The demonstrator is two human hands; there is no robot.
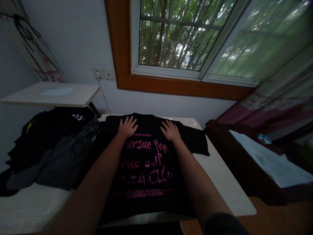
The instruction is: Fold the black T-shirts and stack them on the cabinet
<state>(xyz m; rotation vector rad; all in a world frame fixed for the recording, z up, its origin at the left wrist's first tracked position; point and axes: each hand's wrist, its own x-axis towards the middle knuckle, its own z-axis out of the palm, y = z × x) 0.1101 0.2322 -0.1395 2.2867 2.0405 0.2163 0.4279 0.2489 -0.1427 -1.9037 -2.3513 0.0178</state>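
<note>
A black T-shirt (146, 169) with pink lettering lies spread flat on a white table (227, 186), its collar end toward the window. My left hand (127, 126) rests flat on the shirt's upper left, fingers spread. My right hand (170, 130) lies flat on the upper right, fingers also apart. Both palms press on the fabric near the shoulders and hold nothing. My forearms reach over the printed text and hide parts of it.
A heap of dark and grey clothes (49, 147) sits to the left of the shirt. A small light side table (53, 94) stands at the back left under a wall socket (104, 73). A dark wooden bed frame (234, 156) with white paper (271, 163) lies right. A window (176, 36) is ahead.
</note>
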